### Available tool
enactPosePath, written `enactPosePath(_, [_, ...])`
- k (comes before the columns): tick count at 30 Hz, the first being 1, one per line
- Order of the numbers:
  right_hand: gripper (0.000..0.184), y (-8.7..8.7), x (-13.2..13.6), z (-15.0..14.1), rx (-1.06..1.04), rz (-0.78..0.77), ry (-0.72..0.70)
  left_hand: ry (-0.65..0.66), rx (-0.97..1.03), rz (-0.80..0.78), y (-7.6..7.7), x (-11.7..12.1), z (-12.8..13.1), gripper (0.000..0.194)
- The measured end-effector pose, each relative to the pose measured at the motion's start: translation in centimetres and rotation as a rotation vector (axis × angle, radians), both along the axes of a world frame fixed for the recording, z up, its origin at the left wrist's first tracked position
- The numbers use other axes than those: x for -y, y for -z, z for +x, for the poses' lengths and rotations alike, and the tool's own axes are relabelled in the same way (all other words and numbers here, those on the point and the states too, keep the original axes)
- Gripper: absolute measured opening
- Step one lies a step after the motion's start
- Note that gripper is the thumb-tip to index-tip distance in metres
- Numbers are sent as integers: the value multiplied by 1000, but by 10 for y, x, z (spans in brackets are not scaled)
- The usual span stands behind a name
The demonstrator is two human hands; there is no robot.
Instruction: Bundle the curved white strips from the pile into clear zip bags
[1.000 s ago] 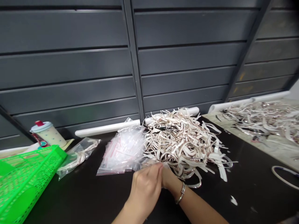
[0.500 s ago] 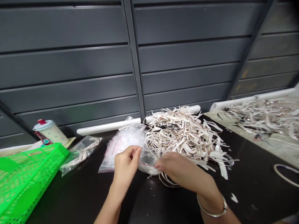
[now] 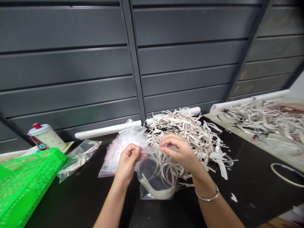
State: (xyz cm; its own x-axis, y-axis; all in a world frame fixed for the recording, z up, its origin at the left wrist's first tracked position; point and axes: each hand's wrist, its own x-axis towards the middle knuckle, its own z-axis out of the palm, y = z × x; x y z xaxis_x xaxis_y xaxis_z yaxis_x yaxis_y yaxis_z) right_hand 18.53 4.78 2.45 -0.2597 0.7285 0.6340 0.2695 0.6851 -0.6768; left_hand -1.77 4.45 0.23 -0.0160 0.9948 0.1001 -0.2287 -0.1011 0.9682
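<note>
A clear zip bag [image 3: 156, 177] with pale curved strips inside hangs upright between my hands over the black table. My left hand [image 3: 129, 158] pinches the bag's top left corner. At the top right edge, my right hand [image 3: 179, 150] grips the rim between thumb and fingers. Left of the bag lies a stack of flat zip bags [image 3: 121, 152] with red lines. Behind my right hand rises a tangled heap of white and brownish strips [image 3: 190, 126]. Farther left rests another filled clear bag [image 3: 80, 158].
A green plastic basket [image 3: 30, 183] stands at the left, with a lidded cup [image 3: 48, 136] behind it. White tubes [image 3: 108, 129] run along the grey panel wall. On the right are a ring [image 3: 287, 174] and a second heap of strips [image 3: 268, 120], with another person's hand [image 3: 293, 107] beside it.
The bag has gone from a tilted position to hanging upright, its strips showing lower down. My right hand has moved up to its top edge. Another person's hand has appeared at the far right.
</note>
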Motion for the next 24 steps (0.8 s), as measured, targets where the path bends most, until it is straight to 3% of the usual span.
enactPosePath(3, [47,9,-14,5,-175,-196,-63,-24,39,-54,-2,2,2,41])
enactPosePath(6, [80,26,-25,9,-211,-482,-314,-60,54,-21,-6,2,0,41])
enactPosePath(7, [80,34,-27,8,-202,-570,-375,-70,60,-3,-7,1,-1,41])
enactPosePath(9, [62,52,-28,3,-185,-672,-384,-90,63,38,-6,-2,-4,40])
enactPosePath(11, [38,70,-26,-7,-204,-649,-275,-108,35,71,-3,-5,-7,40])
enactPosePath(14, [32,88,-25,-23,-251,-617,-196,-135,-59,94,1,-11,-10,39])
enactPosePath(20, [31,86,-19,-36,-301,-566,-107,-181,-139,111,-6,-7,-17,35])
enactPosePath(24, [18,87,11,-34,-222,-370,-93,-172,-227,177,-1,19,-31,33])
